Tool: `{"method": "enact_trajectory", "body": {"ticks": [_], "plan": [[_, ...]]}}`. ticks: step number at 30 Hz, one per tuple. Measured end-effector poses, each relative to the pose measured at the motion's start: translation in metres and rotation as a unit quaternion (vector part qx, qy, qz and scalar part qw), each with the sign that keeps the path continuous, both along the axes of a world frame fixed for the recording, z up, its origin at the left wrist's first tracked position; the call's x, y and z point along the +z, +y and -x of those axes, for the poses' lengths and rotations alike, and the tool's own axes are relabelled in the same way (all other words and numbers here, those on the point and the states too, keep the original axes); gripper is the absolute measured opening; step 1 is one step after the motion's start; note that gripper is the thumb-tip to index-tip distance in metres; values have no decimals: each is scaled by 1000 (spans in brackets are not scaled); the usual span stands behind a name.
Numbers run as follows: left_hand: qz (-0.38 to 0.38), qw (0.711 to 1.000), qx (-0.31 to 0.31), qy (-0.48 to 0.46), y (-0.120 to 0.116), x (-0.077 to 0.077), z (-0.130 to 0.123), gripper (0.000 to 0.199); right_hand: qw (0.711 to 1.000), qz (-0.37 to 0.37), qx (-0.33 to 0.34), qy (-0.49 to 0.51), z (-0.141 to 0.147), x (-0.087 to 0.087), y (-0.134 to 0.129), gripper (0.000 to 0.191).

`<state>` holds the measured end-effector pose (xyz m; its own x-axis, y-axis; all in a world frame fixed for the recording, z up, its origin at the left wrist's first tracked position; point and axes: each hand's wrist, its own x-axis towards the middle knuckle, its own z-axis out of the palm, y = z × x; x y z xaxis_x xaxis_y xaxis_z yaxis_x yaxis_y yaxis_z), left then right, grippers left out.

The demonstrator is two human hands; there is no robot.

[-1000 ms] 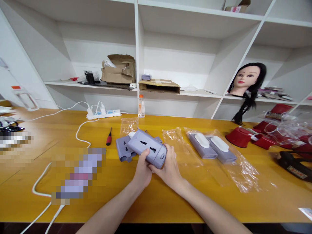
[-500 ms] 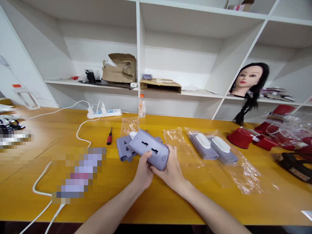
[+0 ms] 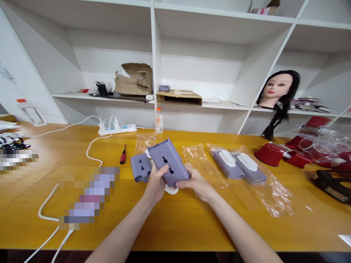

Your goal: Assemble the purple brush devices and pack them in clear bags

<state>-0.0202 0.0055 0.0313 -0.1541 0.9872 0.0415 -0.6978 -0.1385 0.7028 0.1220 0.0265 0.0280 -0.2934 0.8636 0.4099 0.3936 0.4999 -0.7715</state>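
Between my hands is a purple plastic case with two black keyhole slots in the face turned to me. It is tilted, and its upper end looks open. My left hand grips the left side, thumb on the face near the lower slot. My right hand holds the lower right corner. Below the case a white rounded piece shows; whether it is attached I cannot tell. Just left, another purple slotted part lies on the table, partly hidden by the held case.
A red-handled screwdriver and a blurred-out purple device with white cables lie left. Two purple cases with white oval tops lie on plastic bags to the right. Red parts and a mannequin head are further right.
The case has turned in my hands from lying slanted to a more upright tilt, its open end now up. My right hand has slid to its lower corner. The white piece beneath has come into view.
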Motion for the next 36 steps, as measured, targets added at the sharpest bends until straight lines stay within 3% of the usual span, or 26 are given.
{"method": "enact_trajectory", "body": {"ticks": [4,6,9,16,23,27,32,36], "plan": [[-30,999,20,35,-3,-1,-9,51,995,-58,-69,-52,5,-2,-5,25],[6,1000,-14,14,-4,-3,-12,50,982,-131,-105,-86,8,-5,-8,34],[54,997,-40,-47,-2,-4,-9,42,960,-216,-101,-146,10,-9,-13,48],[40,994,-40,-90,3,1,4,42,963,-207,-83,-154,11,-4,-17,86],[46,993,-65,-89,-1,-2,-5,41,924,-329,-88,-173,5,-15,-10,56],[28,992,-93,-82,-2,-4,-7,39,925,-332,-74,-170,3,-15,-9,54],[50,994,-44,-83,-2,-5,-7,43,921,-342,-66,-176,4,-14,-7,51],[56,994,-37,-81,-4,-6,-11,46,895,-394,-90,-189,3,-17,-6,50]]}}
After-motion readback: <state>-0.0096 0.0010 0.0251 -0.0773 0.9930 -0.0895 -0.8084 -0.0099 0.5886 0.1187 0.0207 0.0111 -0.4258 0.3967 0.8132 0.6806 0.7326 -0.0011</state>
